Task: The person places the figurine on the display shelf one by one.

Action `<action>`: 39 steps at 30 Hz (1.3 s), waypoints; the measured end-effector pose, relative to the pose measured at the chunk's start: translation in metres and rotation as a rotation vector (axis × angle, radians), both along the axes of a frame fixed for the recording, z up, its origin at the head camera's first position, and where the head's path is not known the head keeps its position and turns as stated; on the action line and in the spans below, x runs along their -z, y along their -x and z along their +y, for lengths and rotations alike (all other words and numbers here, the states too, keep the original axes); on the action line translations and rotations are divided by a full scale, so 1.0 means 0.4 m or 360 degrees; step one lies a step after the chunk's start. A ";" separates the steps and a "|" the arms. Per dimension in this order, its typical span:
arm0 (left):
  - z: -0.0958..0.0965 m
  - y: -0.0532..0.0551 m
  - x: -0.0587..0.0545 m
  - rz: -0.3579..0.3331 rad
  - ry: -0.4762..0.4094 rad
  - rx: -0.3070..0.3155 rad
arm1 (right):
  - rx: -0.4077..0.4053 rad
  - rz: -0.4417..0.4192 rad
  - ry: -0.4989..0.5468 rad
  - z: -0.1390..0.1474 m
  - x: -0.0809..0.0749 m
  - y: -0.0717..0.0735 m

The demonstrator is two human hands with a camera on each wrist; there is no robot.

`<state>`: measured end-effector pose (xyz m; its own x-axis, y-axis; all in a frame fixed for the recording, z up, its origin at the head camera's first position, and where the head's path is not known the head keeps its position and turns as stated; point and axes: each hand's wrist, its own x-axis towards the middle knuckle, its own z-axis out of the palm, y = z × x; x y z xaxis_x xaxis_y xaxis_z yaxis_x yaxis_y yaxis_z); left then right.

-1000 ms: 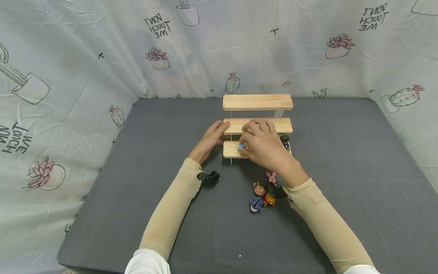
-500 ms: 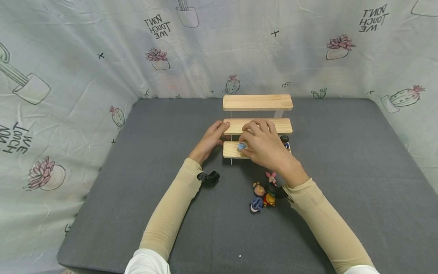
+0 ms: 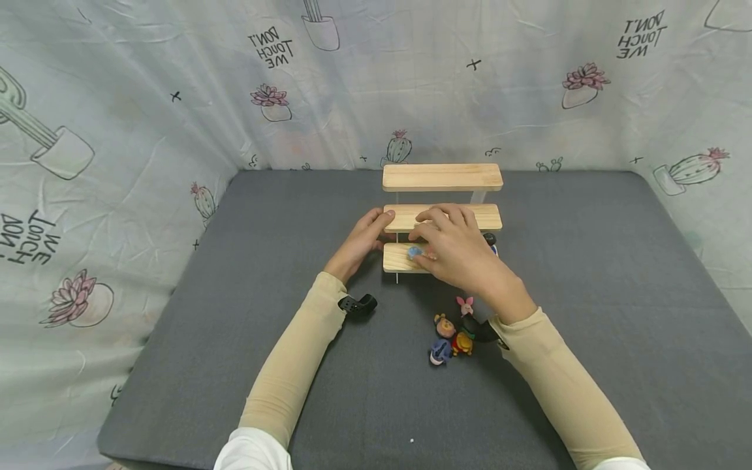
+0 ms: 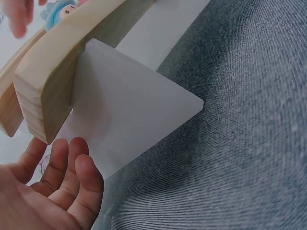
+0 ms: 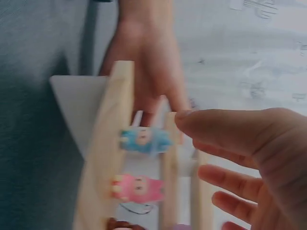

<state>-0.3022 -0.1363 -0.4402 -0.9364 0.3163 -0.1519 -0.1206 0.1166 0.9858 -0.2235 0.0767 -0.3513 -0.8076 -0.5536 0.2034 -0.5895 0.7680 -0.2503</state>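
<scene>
Blue figurine (image 3: 414, 252) standing upright on the lowest step of a three-tier wooden shelf stand (image 3: 442, 177), near its left end. The right hand (image 3: 457, 251) is over that step, at 3 o'clock from the figurine; its thumb and fingers are spread, pinching nothing, with a gap to the figurine in the right wrist view. The left hand (image 3: 364, 236), between 9 and 10 o'clock, grips the end of the middle step. A pink figurine (image 5: 139, 188) stands just beside the blue one, at 6 o'clock in the blurred right wrist view. Seen from the head, a dark-topped figurine (image 3: 490, 239) is at 3 o'clock, partly hidden. Around 5 o'clock, a cluster of figurines (image 3: 440, 351) lies on the grey table (image 3: 294, 222). A cactus-print curtain (image 3: 364, 85) hangs at 12 o'clock.
</scene>
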 end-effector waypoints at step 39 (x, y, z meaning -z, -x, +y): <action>-0.001 -0.009 -0.003 -0.0008 -0.0016 -0.0015 | -0.0097 -0.0599 0.0140 0.159 -0.039 -0.174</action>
<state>-0.2986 -0.1366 -0.4390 -0.9386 0.3088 -0.1538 -0.1269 0.1055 0.9863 -0.1539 0.1402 -0.3358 -0.8010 -0.5964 -0.0519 -0.4878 0.7005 -0.5208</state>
